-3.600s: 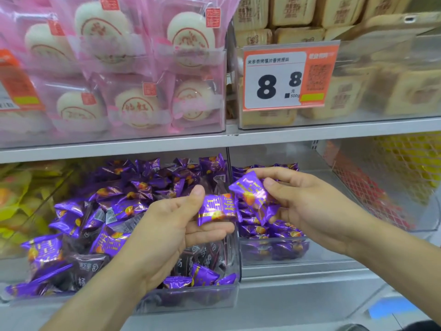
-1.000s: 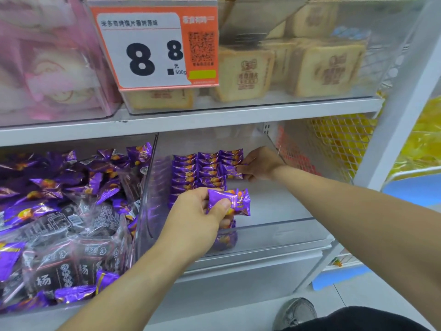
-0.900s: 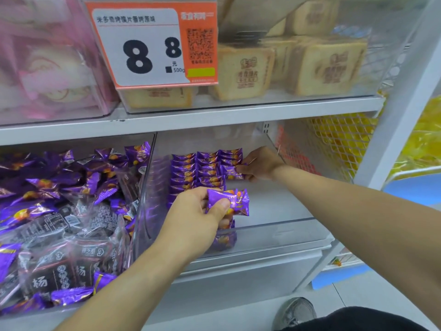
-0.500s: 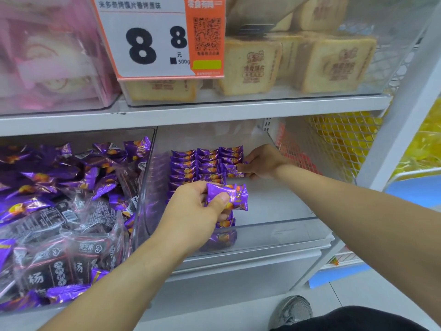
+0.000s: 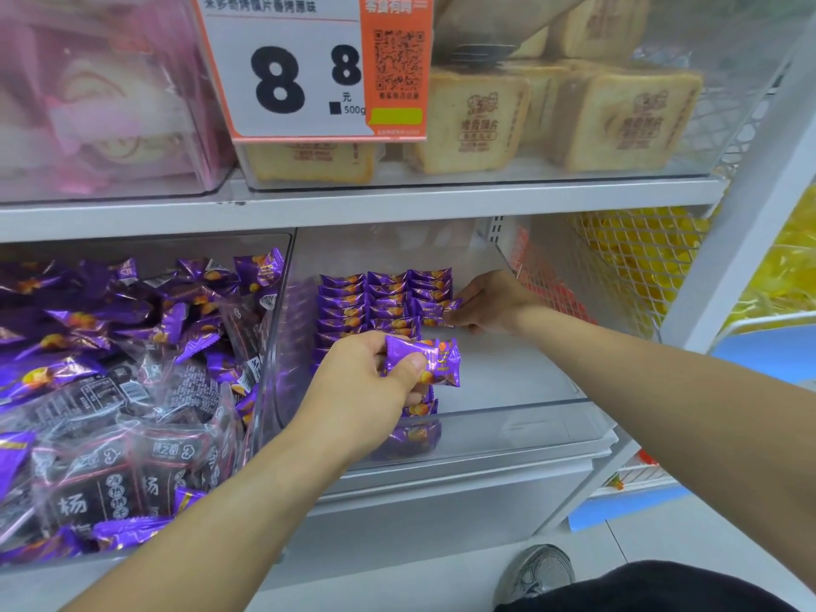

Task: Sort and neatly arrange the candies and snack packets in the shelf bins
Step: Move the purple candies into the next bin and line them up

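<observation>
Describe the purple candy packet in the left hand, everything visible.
The shiny purple foil candy packet is a small pillow-shaped wrapper with crimped ends, orange-yellow fruit artwork and pale lettering too blurred to read. It looks sealed and plump. The left hand holds it in a pinch grip, thumb on its front face, fingers behind, long axis roughly level. It hangs above the front of the clear plastic shelf bin, in front of the neat rows of matching purple packets, touching only the hand as far as the view shows.
</observation>
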Demonstrator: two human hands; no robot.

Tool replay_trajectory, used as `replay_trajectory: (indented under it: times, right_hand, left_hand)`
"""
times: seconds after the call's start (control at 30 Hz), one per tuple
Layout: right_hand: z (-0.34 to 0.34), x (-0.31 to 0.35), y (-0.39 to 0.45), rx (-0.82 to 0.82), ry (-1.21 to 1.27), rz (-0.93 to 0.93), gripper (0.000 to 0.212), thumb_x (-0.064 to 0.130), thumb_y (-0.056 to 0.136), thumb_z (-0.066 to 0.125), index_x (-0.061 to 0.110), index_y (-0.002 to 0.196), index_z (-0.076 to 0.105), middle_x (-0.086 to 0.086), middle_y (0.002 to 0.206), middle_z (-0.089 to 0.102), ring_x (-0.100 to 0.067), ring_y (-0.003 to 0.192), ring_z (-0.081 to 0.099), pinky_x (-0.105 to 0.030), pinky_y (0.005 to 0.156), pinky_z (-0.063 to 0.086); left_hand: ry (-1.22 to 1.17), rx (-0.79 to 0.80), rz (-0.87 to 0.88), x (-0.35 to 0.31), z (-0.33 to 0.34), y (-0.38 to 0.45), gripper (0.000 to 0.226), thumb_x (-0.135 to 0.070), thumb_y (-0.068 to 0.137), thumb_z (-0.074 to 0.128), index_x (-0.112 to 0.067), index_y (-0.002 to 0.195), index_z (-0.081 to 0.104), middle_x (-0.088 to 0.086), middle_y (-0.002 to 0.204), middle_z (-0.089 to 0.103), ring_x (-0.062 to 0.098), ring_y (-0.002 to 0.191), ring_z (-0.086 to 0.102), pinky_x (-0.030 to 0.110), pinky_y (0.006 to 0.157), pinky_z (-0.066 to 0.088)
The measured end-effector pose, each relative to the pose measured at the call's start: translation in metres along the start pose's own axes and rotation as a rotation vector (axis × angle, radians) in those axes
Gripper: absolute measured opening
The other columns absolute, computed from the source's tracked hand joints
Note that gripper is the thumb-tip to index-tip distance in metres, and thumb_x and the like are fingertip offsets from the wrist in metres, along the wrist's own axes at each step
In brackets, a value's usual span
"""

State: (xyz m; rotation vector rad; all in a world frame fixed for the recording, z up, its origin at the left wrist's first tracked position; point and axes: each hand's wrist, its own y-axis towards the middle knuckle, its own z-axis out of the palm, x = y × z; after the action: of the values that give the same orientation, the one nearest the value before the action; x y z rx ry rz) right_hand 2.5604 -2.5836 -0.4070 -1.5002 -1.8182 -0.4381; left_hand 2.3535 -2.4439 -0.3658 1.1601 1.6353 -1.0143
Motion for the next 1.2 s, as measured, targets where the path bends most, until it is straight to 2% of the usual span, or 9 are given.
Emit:
replay_trajectory:
  times: [0.13, 0.23, 0.37, 0.5, 0.63, 0.73, 0.87, 0.97, 1.2]
  right_hand:
    - [-0.007, 0.005, -0.002, -0.080, -0.076, -0.002, 0.039, 0.026, 0.074, 0.087, 0.004, 0.102, 0.072, -0.013, 0.100, 0.074, -0.023, 0.084, 0.070, -0.039, 0.085, 0.059]
    - [-0.021, 0.024, -0.023, -0.237, -0.033, -0.184, 0.017, 0.024, 0.080, 0.080, 0.014, 0.092, 0.072, -0.005, 0.093, 0.074, -0.018, 0.082, 0.070, -0.036, 0.081, 0.058]
    - [-0.039, 0.048, -0.087, 0.187, 0.290, -0.447, 0.030, 0.027, 0.081, 0.078, 0.008, 0.102, 0.070, -0.016, 0.097, 0.074, -0.022, 0.085, 0.070, -0.039, 0.084, 0.058]
    - [-0.043, 0.040, -0.116, 0.479, 0.240, -0.449, 0.054, 0.022, 0.069, 0.083, 0.011, 0.119, 0.066, -0.005, 0.110, 0.073, -0.021, 0.090, 0.070, -0.034, 0.088, 0.058]
    - [-0.038, 0.033, -0.112, 0.402, 0.288, -0.443, 0.048, 0.016, 0.064, 0.084, 0.005, 0.108, 0.069, -0.008, 0.089, 0.072, -0.022, 0.074, 0.061, -0.032, 0.064, 0.056]
    - [-0.043, 0.022, -0.102, 0.349, 0.228, -0.397, 0.045, 0.021, 0.061, 0.087, 0.010, 0.102, 0.070, -0.008, 0.090, 0.072, -0.020, 0.076, 0.061, -0.038, 0.069, 0.056]
    - [-0.049, 0.004, -0.066, 0.115, -0.086, -0.303, 0.042, 0.030, 0.064, 0.092, 0.019, 0.098, 0.071, 0.000, 0.093, 0.074, -0.013, 0.076, 0.064, -0.033, 0.077, 0.056]
    - [-0.038, 0.004, -0.043, 0.094, -0.279, -0.232, 0.041, 0.035, 0.065, 0.091, 0.022, 0.098, 0.070, 0.007, 0.092, 0.070, -0.007, 0.074, 0.062, -0.025, 0.070, 0.051]
    - [-0.002, 0.009, -0.016, 0.108, -0.202, -0.165, 0.048, 0.019, 0.063, 0.093, 0.012, 0.104, 0.069, 0.003, 0.089, 0.063, -0.015, 0.079, 0.059, -0.026, 0.073, 0.049]
  left_hand:
    - [-0.018, 0.003, 0.001, 0.002, -0.001, 0.001, 0.016, -0.016, 0.097, 0.059, -0.012, 0.109, 0.068, 0.002, 0.095, 0.076, 0.016, 0.080, 0.075, 0.039, 0.085, 0.059]
    - [-0.057, -0.015, 0.022, 0.000, -0.001, -0.001, 0.022, -0.013, 0.097, 0.058, -0.013, 0.118, 0.065, 0.001, 0.099, 0.075, 0.016, 0.082, 0.074, 0.033, 0.082, 0.060]
    - [-0.003, -0.090, 0.132, -0.002, -0.004, -0.002, 0.026, -0.015, 0.095, 0.062, -0.030, 0.115, 0.067, -0.007, 0.098, 0.074, 0.017, 0.089, 0.071, 0.039, 0.087, 0.058]
    - [-0.034, -0.068, 0.189, -0.006, -0.002, -0.003, 0.023, -0.015, 0.092, 0.066, -0.030, 0.110, 0.069, -0.010, 0.102, 0.075, 0.013, 0.094, 0.071, 0.040, 0.092, 0.055]
    - [0.009, -0.098, 0.194, -0.006, 0.000, 0.000, 0.029, -0.021, 0.086, 0.073, -0.023, 0.114, 0.067, -0.010, 0.097, 0.074, 0.007, 0.089, 0.070, 0.034, 0.087, 0.057]
    - [0.183, -0.104, 0.180, -0.004, -0.002, 0.000, 0.042, -0.032, 0.082, 0.077, -0.022, 0.120, 0.062, -0.016, 0.097, 0.066, 0.003, 0.088, 0.066, 0.023, 0.083, 0.055]
    - [0.487, 0.060, 0.254, -0.002, -0.010, -0.009, 0.028, -0.045, 0.074, 0.079, -0.026, 0.094, 0.070, -0.013, 0.084, 0.067, -0.003, 0.075, 0.061, 0.015, 0.070, 0.049]
    - [0.551, 0.179, 0.283, 0.001, -0.013, -0.013, 0.021, -0.039, 0.072, 0.083, -0.026, 0.081, 0.069, -0.012, 0.072, 0.067, -0.004, 0.066, 0.057, 0.010, 0.060, 0.043]
    - [0.490, 0.166, 0.279, 0.006, -0.010, -0.012, 0.014, -0.018, 0.077, 0.081, -0.023, 0.078, 0.068, -0.013, 0.062, 0.066, -0.005, 0.056, 0.056, 0.008, 0.055, 0.039]
